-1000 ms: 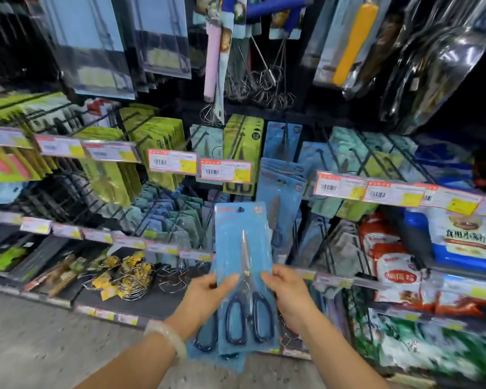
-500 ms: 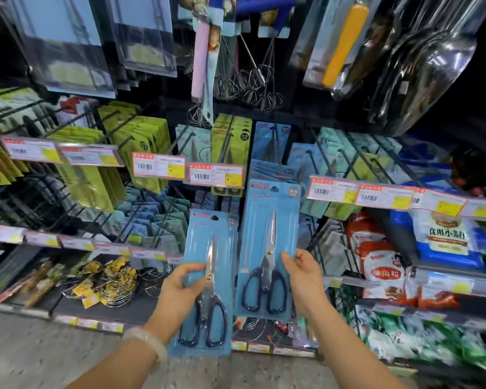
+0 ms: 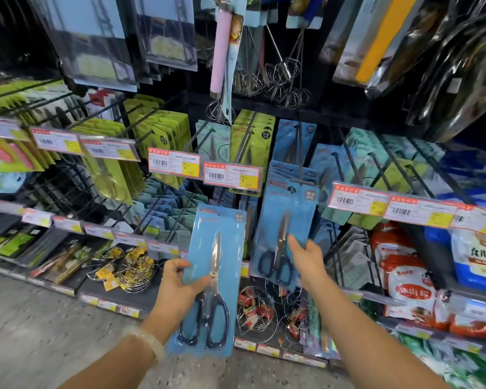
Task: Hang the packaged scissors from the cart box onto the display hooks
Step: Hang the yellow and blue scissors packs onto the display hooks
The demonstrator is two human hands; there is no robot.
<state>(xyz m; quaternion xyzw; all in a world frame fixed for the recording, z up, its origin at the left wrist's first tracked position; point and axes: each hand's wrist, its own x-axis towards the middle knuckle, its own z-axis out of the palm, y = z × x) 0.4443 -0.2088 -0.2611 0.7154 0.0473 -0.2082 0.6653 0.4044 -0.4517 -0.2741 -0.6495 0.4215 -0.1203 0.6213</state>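
Note:
My left hand (image 3: 177,287) grips a blue card pack of black-handled scissors (image 3: 213,276) by its left edge, upright, in front of the lower shelf. My right hand (image 3: 306,258) holds a second blue scissors pack (image 3: 285,237) by its right edge, thumb on the front. That pack's top hole sits at the tip of a black display hook (image 3: 302,175), where more blue packs hang behind it. The cart box is out of view.
Rows of black hooks carry green and blue packs, with price tags (image 3: 232,175) on rails in front. Whisks (image 3: 275,77) hang above. Wire racks (image 3: 129,265) and red bags (image 3: 407,279) lie on the lower shelves. The grey floor (image 3: 26,318) is at lower left.
The two packs, first held stacked together, have been separated. My right hand raised its pack up to the hook; my left hand stays low with the other pack.

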